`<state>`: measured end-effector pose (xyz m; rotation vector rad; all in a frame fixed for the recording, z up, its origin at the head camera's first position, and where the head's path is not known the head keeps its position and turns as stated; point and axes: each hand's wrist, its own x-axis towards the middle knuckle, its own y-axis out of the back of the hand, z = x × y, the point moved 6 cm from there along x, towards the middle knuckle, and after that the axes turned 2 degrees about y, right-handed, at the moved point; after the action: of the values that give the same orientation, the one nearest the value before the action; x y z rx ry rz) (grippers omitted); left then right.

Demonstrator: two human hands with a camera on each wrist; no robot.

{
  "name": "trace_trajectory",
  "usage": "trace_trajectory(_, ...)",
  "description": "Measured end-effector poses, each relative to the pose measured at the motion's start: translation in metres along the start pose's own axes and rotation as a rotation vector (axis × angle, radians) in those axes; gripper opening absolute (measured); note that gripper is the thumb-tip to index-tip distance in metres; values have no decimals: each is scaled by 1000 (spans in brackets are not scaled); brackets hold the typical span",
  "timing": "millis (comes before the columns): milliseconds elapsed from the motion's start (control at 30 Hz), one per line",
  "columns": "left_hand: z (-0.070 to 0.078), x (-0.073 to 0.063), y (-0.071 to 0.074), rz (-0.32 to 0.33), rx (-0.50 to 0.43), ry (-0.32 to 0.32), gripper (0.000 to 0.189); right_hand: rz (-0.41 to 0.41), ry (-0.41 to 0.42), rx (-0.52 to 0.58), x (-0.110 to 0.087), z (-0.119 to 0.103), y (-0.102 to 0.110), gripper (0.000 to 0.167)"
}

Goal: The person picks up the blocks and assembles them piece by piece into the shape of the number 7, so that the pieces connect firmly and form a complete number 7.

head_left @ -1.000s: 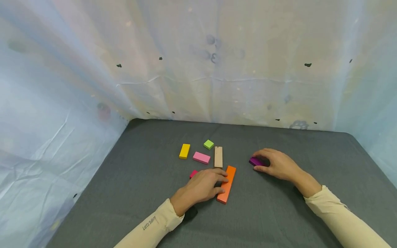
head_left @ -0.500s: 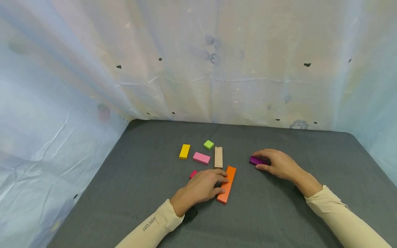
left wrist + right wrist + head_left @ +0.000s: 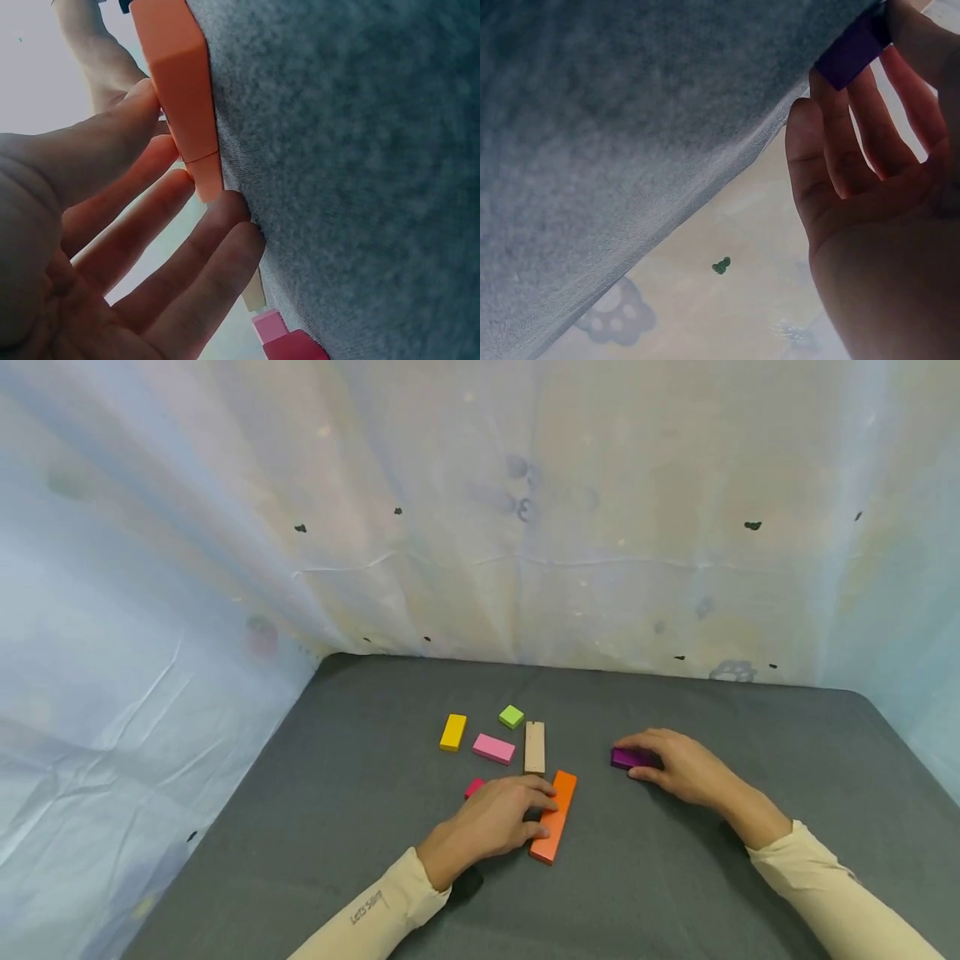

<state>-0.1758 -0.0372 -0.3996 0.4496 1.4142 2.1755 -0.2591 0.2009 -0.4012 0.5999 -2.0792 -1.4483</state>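
A long orange block (image 3: 555, 818) lies on the grey cloth in front of me. My left hand (image 3: 491, 818) rests on it, thumb and fingertips touching its upper face without wrapping round it. Seen from the left wrist, a thin line crosses the orange block (image 3: 184, 82), and the thumb meets its side edge. Off to the right, a purple block (image 3: 628, 758) is pinched between the thumb and fingers of my right hand (image 3: 686, 768), low over the cloth. Part of the purple block (image 3: 851, 56) hides behind the thumb in the right wrist view.
Beyond the left hand lie a bare wooden block (image 3: 534, 747), a pink block (image 3: 493, 749), a yellow block (image 3: 453, 732) and a small lime green block (image 3: 512, 717). A crimson block (image 3: 474, 787) is partly covered by the left hand. Pale printed sheeting (image 3: 570, 585) hangs behind the table.
The purple block has turned slightly in the right hand's pinch and sits more level across the view. The left hand stays on the orange block. The head view has shifted a little.
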Motion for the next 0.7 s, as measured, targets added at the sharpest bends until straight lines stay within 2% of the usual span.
trace_trajectory(400,0,1,2,13,11,-1,34,-23,2,14,2,2,2,44)
trace_trajectory(700,1,1,0,0,29,-1,34,34,54,14,4,0,6,41)
